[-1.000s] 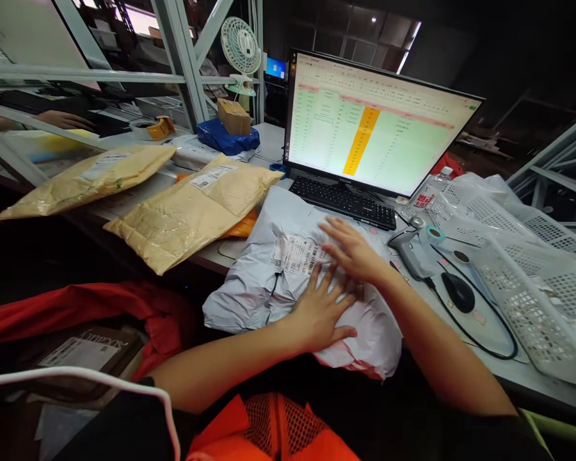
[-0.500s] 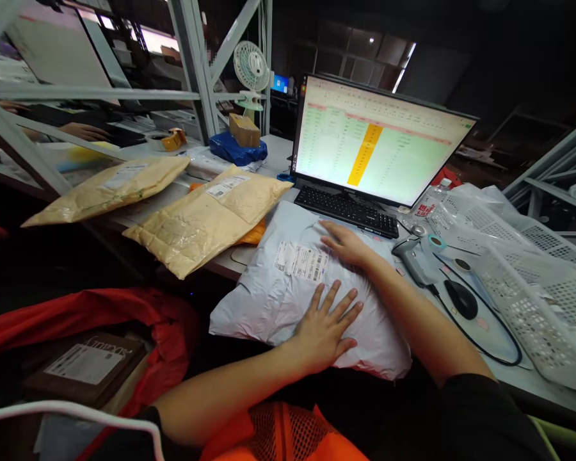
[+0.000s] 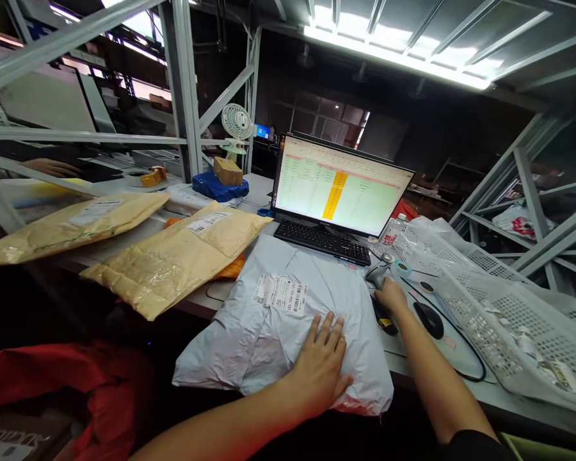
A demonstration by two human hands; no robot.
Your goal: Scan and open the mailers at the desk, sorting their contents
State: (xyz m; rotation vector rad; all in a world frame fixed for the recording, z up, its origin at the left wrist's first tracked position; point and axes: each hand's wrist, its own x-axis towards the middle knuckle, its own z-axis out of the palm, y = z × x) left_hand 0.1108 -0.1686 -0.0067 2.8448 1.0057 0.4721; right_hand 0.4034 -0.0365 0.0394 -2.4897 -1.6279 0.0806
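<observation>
A white plastic mailer (image 3: pixel 254 333) lies in front of me, bulging and creased, with a printed shipping label (image 3: pixel 281 294) on top. My left hand (image 3: pixel 319 365) rests flat on its near right part, fingers spread. Off the mailer's right edge, my right hand (image 3: pixel 391 298) is closed around the handle of a grey barcode scanner (image 3: pixel 376 274); only the scanner's head shows beyond the fingers. Just below that hand lies a dark object with a yellow patch (image 3: pixel 386 322), partly hidden. A black mouse (image 3: pixel 428 320) sits to the right of my forearm.
A monitor (image 3: pixel 340 186) with a spreadsheet stands behind a black keyboard (image 3: pixel 321 242). Two tan padded mailers (image 3: pixel 173 262) lie on the left, overhanging the edge. White perforated baskets (image 3: pixel 499 352) line the right. A red bag (image 3: pixel 110 384) is at lower left; a co-worker's hand (image 3: pixel 52 168) shows far left.
My right hand has left the top of the mailer and taken hold of the scanner. My left hand stays on the mailer. The view has tilted up.
</observation>
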